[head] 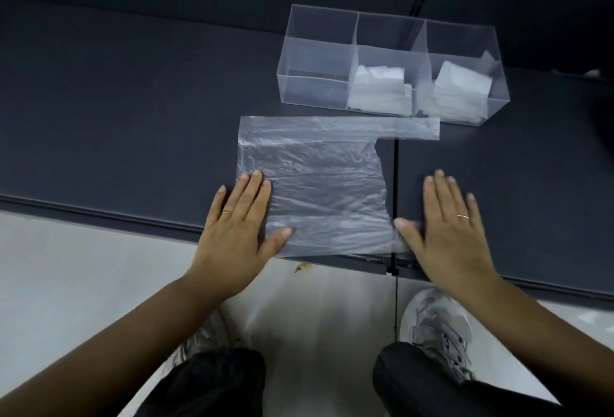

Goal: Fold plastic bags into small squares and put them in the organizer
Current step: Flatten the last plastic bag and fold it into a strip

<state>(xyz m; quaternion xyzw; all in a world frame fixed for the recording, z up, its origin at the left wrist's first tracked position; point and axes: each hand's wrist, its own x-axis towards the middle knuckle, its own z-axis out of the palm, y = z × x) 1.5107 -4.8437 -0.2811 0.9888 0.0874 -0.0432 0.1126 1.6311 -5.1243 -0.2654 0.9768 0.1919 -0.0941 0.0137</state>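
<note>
**Q:** Where is the plastic bag?

**A:** The clear plastic bag (315,184) lies spread flat on a dark bench (116,100), close to the near edge. One handle strip runs off to the right along its far side.

**Q:** What are the hands doing?

**A:** Both lie flat, palms down and fingers straight, and neither grips anything. The left hand (237,230) presses on the bag's near left corner. The right hand (445,230) rests mostly on the bench just right of the bag. Its thumb seems to touch the bag's near right edge, though that spot is blurred.

**Q:** And the organizer?

**A:** The clear organizer (315,84) stands just beyond the bag, a row of three compartments. Its middle compartment holds folded bags (377,89), and so does the right one. Below the bench edge are a pale floor (66,267) and the person's shoes.
</note>
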